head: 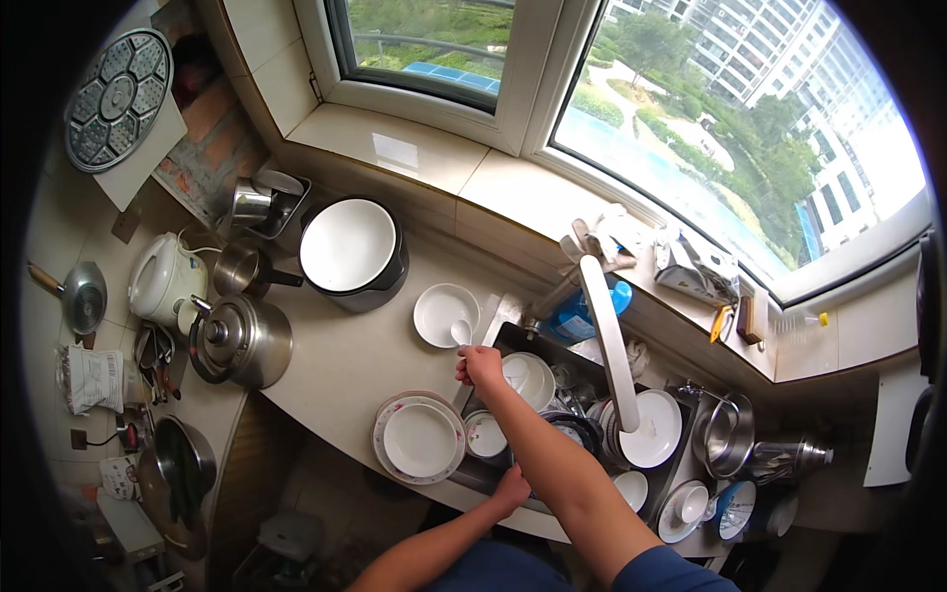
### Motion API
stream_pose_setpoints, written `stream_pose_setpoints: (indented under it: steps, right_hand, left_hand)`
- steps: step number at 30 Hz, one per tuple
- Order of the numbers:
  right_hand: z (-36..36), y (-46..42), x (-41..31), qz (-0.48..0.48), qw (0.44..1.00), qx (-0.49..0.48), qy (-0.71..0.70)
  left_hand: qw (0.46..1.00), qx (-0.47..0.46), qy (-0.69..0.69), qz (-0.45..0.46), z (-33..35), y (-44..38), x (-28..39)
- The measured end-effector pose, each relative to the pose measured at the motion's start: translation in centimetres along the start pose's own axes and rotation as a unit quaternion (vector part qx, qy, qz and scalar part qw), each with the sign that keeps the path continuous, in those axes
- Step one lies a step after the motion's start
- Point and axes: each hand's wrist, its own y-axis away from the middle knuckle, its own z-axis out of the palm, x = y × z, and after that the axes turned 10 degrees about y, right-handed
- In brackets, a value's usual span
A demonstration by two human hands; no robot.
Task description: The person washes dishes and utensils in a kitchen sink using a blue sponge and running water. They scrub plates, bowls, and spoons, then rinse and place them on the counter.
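My right hand point(482, 368) grips a white soup spoon point(461, 331), whose bowl end is over a white bowl point(436, 307) on the counter beside the sink. At the front of the sink point(473, 477), my left hand point(514, 487) is low near a dark-rimmed vessel point(592, 433); its fingers are partly hidden, and any hold is unclear. White bowls point(544, 381), a floral bowl point(486, 434) and stacked plates point(651, 428) fill the sink. A white plate point(420, 440) lies on larger floral-rimmed plates left of the sink.
A metal faucet point(610, 340) arches over the sink, with a blue bottle point(584, 314) behind it. On the left are a black pot with white interior point(349, 244), a steel kettle point(251, 340) and a saucepan point(240, 268). Steel bowls point(729, 436) stand to the right.
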Motion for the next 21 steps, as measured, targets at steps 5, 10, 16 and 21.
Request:
stream_pose_setpoints:
  steps: [5,10,16,21]
  right_hand:
    - [1.2,-2.3,1.3,0.000,0.999,-0.002,0.038]
    - [1.6,-1.7,0.5,0.008,1.000,-0.015,0.006]
    - [-1.5,2.9,5.0,-0.083,0.994,0.028,0.068]
    - [-9.5,6.8,11.0,-0.140,0.895,0.282,0.316]
  left_hand:
    - [0.999,-0.026,0.034,0.023,-0.5,0.2,0.7]
    - [0.999,-0.030,-0.033,-0.003,-0.5,0.3,0.5]
    - [0.991,-0.078,-0.096,0.054,0.1,0.4,1.4]
    - [0.994,0.005,-0.020,-0.110,-0.2,-1.1,-2.4]
